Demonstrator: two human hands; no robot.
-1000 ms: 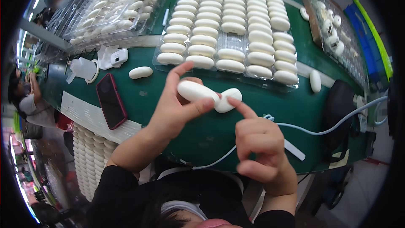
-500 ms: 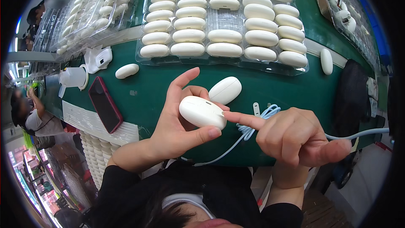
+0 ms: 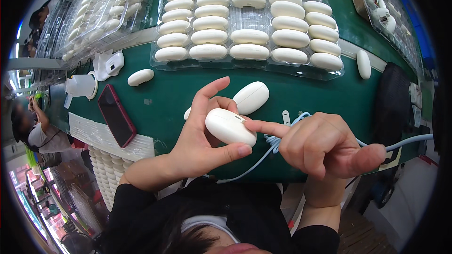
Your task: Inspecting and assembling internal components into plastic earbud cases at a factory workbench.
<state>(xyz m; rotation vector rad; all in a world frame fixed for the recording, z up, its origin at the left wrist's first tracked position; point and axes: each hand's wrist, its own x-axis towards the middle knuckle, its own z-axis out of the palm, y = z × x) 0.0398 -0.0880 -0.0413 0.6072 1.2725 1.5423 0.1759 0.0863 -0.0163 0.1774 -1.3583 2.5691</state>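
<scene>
Left hand pinches white oval case between thumb and fingers. Right hand: index extended, touching case, thumb spread away. Second case on green counter.

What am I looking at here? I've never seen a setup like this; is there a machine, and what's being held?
There is no robot, just a person's two bare hands. The picture comes from a wide camera worn on the head, looking down, so straight edges look bent. The left hand holds a smooth white case; the right hand points at it, a fingertip seemingly touching it near a small slot. On the green table lie another white case, a phone and a coiled pale-blue cable. Beyond, a clear tray carries rows of similar cases.
</scene>
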